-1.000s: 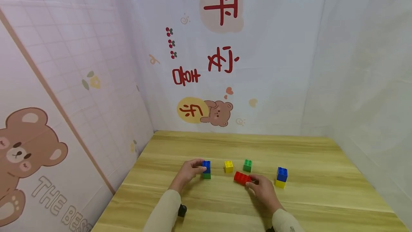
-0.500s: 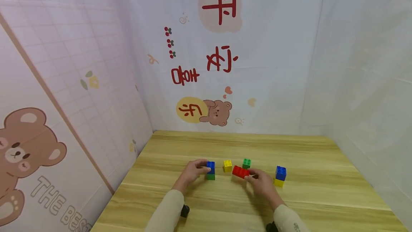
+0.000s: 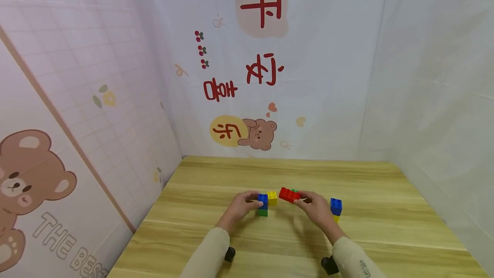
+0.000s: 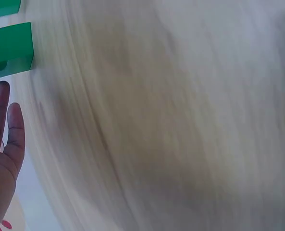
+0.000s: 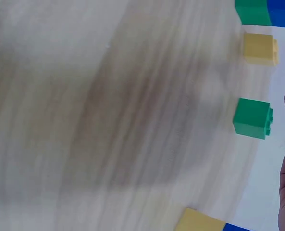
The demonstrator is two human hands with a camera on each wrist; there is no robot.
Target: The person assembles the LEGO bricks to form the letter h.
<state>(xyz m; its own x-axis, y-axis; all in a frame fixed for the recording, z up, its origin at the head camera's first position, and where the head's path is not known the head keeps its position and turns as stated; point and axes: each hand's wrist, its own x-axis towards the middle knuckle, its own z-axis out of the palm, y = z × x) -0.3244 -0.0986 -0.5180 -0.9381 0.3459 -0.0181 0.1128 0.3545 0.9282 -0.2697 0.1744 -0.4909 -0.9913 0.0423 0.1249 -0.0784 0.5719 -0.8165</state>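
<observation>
In the head view my left hand (image 3: pixel 242 206) pinches a blue block (image 3: pixel 263 200) that sits on a green block (image 3: pixel 263 213). The left wrist view shows that green block (image 4: pixel 11 50) just beyond the fingertips. My right hand (image 3: pixel 317 210) pinches the end of a long red block (image 3: pixel 289 194), which is raised above the table. Close to the blue block stands a yellow block (image 3: pixel 272 198). Behind the red block, a small green block (image 3: pixel 295 191) is mostly hidden in the head view; the right wrist view shows that green block (image 5: pixel 252 118) plainly.
A stack of a blue block (image 3: pixel 336 206) on a yellow block (image 3: pixel 336 218) stands right of my right hand, partly covered by it. The wooden table (image 3: pixel 216 170) meets a printed cloth wall (image 3: pixel 328 76) at the back.
My left hand has moved right with the blue and green blocks, closer to the yellow block. My right hand has lifted the red block up and away, and it now covers most of the small green block.
</observation>
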